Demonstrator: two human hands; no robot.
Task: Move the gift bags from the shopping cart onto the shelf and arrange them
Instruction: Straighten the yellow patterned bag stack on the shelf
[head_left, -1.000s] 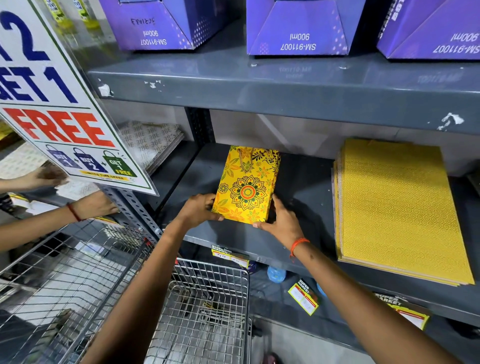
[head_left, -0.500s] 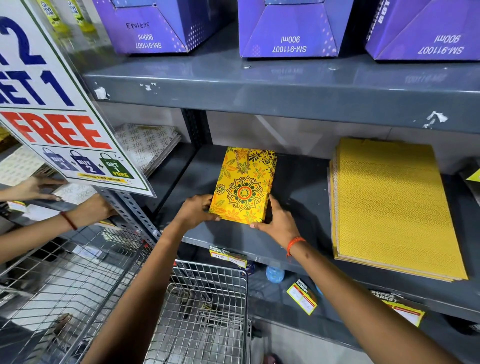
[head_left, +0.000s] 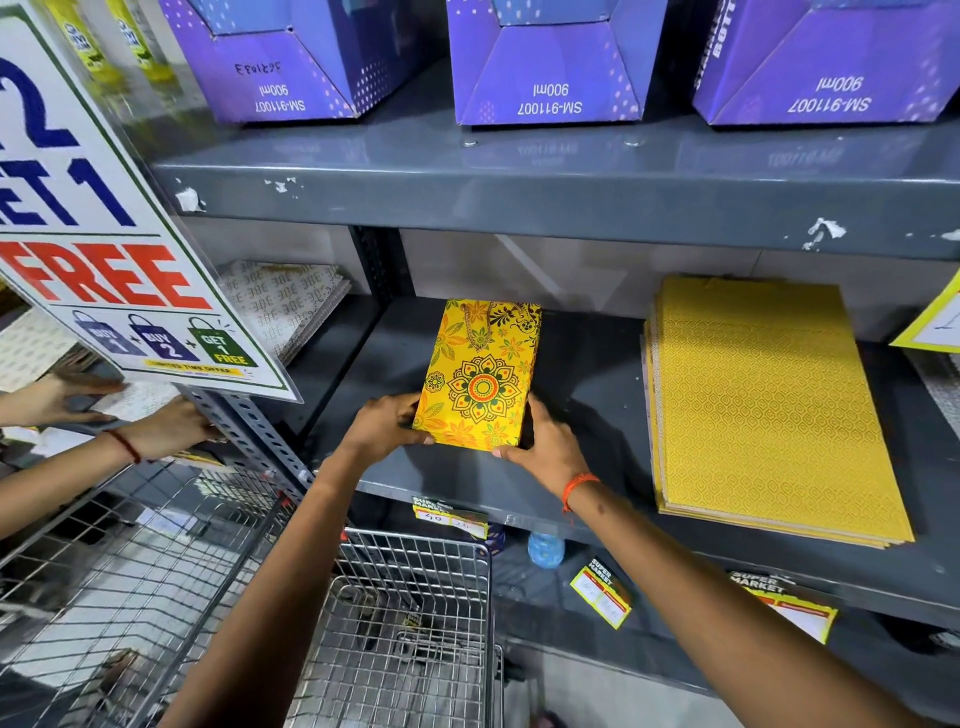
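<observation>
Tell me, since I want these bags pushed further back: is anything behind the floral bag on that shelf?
Nothing visible. The shelf behind the floral bag is bare; the yellow stack lies off to its right, apart.

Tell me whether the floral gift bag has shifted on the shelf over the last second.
No clear shift. The floral gift bag lies just as far left of the yellow stack, near the shelf front edge, left hand and right hand flanking it.
</observation>
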